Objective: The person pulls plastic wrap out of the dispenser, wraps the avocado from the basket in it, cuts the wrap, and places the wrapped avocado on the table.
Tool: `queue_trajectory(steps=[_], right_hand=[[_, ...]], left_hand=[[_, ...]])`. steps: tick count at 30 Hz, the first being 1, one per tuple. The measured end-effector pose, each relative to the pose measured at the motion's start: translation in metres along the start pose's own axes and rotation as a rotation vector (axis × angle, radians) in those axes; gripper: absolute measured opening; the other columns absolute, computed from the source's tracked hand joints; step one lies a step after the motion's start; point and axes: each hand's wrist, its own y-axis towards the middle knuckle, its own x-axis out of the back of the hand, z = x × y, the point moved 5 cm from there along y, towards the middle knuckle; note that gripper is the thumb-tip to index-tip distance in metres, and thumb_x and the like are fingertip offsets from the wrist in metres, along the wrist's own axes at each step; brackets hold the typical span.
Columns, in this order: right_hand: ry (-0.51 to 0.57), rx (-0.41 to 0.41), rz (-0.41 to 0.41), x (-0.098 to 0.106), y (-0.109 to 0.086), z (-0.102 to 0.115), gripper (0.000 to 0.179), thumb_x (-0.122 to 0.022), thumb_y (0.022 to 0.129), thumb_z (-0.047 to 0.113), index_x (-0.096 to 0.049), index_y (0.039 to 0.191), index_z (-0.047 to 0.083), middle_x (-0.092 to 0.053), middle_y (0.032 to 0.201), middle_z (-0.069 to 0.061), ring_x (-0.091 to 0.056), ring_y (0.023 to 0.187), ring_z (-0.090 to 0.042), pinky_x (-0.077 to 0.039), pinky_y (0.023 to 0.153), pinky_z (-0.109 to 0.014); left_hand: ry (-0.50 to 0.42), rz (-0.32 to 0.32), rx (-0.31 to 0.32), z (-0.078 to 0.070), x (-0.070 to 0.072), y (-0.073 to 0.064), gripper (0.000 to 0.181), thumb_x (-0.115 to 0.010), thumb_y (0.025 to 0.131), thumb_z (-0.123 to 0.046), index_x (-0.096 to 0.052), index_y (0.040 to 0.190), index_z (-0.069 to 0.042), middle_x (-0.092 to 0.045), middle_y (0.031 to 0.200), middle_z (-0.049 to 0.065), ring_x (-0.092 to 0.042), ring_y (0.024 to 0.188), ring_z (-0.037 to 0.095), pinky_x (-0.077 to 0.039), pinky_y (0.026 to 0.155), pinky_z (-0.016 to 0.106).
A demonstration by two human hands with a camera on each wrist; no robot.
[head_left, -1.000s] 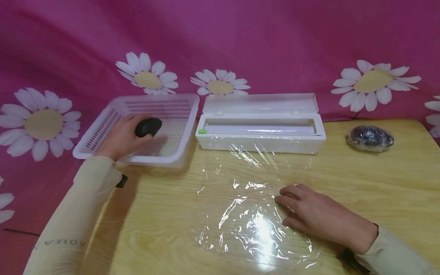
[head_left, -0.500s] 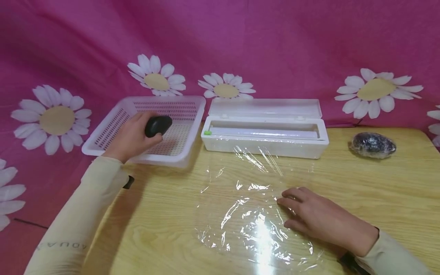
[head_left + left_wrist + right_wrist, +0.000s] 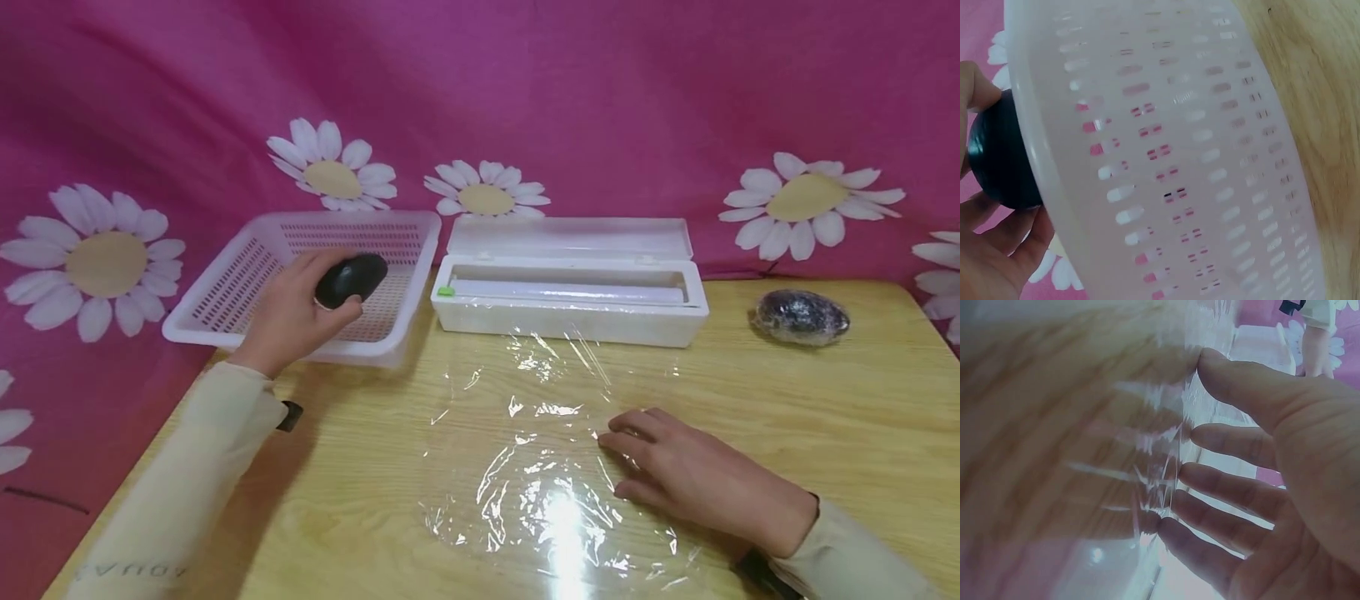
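Over the perforated basket (image 3: 225,340), my left hand (image 3: 288,312) grips a dark, glossy, egg-shaped object (image 3: 352,280). In the left wrist view, thumb and fingers curl round this object (image 3: 1000,153) beside the basket's rim (image 3: 1032,147). Clear cling film (image 3: 517,433) spreads over the wooden table, drawn out from a white dispenser box (image 3: 570,325) with its lid up and a roll (image 3: 570,291) inside. My right hand (image 3: 697,471) rests at the film's right side, fingers spread and relaxed. Its fingertips touch the film (image 3: 1147,437) in the right wrist view.
A dark oval bundle wrapped in film (image 3: 801,317) lies at the back right of the table (image 3: 810,400). Behind the table hangs a magenta cloth (image 3: 615,108) with white daisies. A green slider (image 3: 446,292) sits at the dispenser's left end.
My left hand has shifted slightly right and upward with the dark egg-shaped object, still over the basket. The right hand keeps its place on the film. The head view has shifted a little.
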Motion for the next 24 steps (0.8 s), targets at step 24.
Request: queue_trajectory(steps=[24], right_hand=[[-0.015, -0.007, -0.006, 0.000, -0.001, 0.000, 0.049, -0.079, 0.090, 0.037, -0.068, 0.133, 0.015, -0.067, 0.130, -0.005, -0.064, 0.120, -0.026, -0.059, 0.096, -0.047]], left_hand=[[-0.355, -0.192, -0.127, -0.051, -0.012, -0.020, 0.058, -0.080, 0.079, -0.009, -0.067, 0.135, -0.012, -0.064, 0.139, 0.013, -0.061, 0.131, 0.028, -0.053, 0.109, 0.036]])
